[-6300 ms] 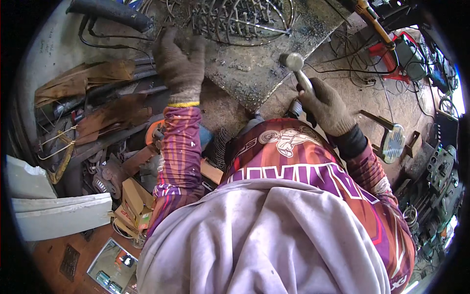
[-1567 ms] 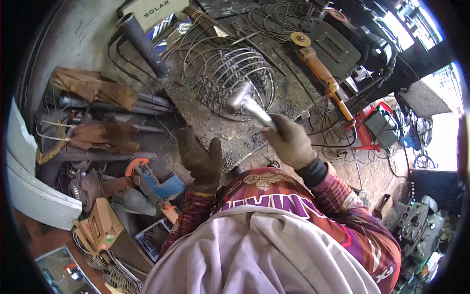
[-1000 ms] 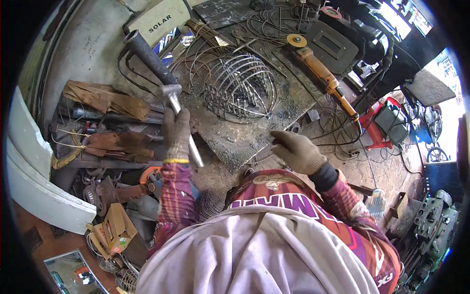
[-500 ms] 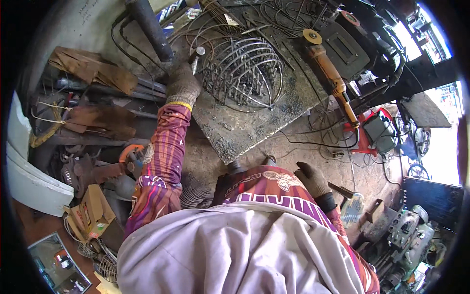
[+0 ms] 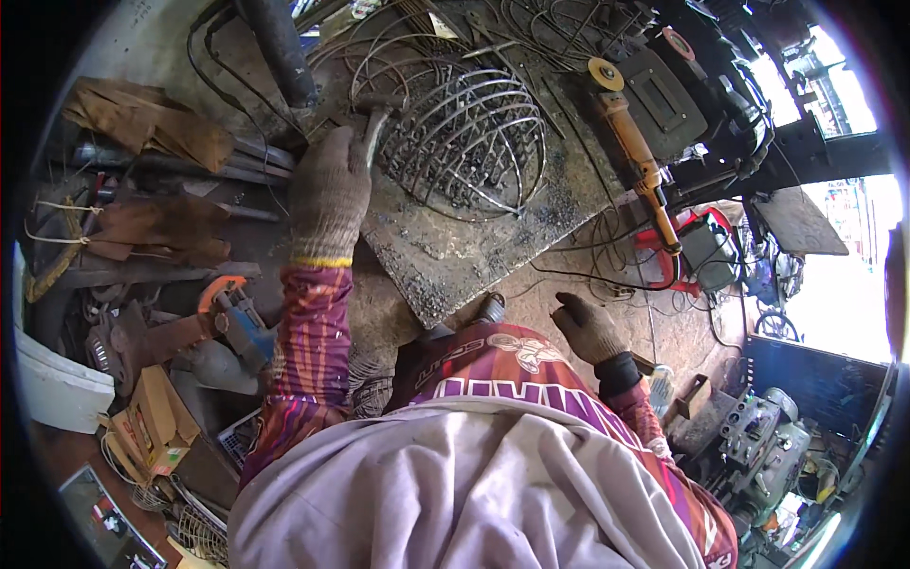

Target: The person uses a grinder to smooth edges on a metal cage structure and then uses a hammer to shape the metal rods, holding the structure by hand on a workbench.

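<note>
1. A hammer (image 5: 377, 131) is seen at the left edge of the bench (image 5: 441, 254), its head turned toward the far side and its handle laid against the thumb side of the left hand (image 5: 329, 194).
2. The left hand, covered by a brown knit glove with a yellow cuff band, is stretched out past the bench's left edge. Its fingertips are largely hidden, so whether they are clamped on the handle cannot be told.
3. The right hand (image 5: 591, 327), also gloved, is held low, off the near right edge of the bench and close to the body. Its fingers are loosely bent and slightly apart, with nothing seen between them.
4. A rounded wire cage (image 5: 518, 156) is set on the bench, back from the near corner, to the right of the hammer and near its head. The two cannot be clearly told as touching or apart.
5. Dark grit (image 5: 431, 284) is scattered around the cage and toward the near corner.
6. An orange angle grinder (image 5: 630, 137) is placed beyond the right corner, disc end facing away.
7. A dark pipe (image 5: 277, 55) is seen beyond the left hand, near the far left edge.
</note>
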A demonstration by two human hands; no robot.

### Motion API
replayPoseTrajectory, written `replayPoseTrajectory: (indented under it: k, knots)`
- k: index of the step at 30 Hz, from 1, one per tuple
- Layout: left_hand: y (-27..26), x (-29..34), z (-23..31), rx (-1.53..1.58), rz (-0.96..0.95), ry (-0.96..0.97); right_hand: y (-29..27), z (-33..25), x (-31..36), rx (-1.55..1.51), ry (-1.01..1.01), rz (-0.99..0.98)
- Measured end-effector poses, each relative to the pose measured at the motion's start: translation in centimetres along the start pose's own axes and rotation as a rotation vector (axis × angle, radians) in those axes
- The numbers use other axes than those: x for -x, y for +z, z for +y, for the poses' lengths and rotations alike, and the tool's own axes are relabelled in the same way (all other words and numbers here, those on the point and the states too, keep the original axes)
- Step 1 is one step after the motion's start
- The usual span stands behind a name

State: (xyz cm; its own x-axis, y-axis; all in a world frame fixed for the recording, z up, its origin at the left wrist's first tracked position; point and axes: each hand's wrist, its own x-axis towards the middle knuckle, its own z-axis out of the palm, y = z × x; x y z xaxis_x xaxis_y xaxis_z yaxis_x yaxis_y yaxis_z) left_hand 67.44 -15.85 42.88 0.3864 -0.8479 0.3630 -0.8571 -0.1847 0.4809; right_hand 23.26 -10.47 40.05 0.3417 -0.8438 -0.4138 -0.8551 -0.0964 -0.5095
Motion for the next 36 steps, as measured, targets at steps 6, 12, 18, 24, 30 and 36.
replayPoseTrajectory:
  k: [6,12,18,24,30,36]
  knots:
    - [-0.7,5.5,1.7,-0.033,0.029,0.058,0.0,-1.4,-1.3,-0.009,0.008,-0.016]
    - [-0.9,7.9,4.7,0.082,-0.038,0.229,-3.2,-5.6,-2.7,-0.189,-0.195,0.161]
    - [0.8,11.2,5.8,0.293,-0.135,0.354,-6.7,-7.0,-6.0,-0.280,-0.170,0.294]
    - [-4.9,8.5,10.3,0.700,-0.153,0.472,-5.8,-4.7,-7.8,-0.273,-0.149,0.228]
    - [-8.2,6.3,18.7,1.253,-0.496,0.820,-6.2,-4.2,-9.5,-0.297,-0.212,0.105]
    - [-5.8,6.5,27.2,1.447,-0.773,0.873,-8.2,-1.8,-8.7,-0.336,-0.329,-0.069]
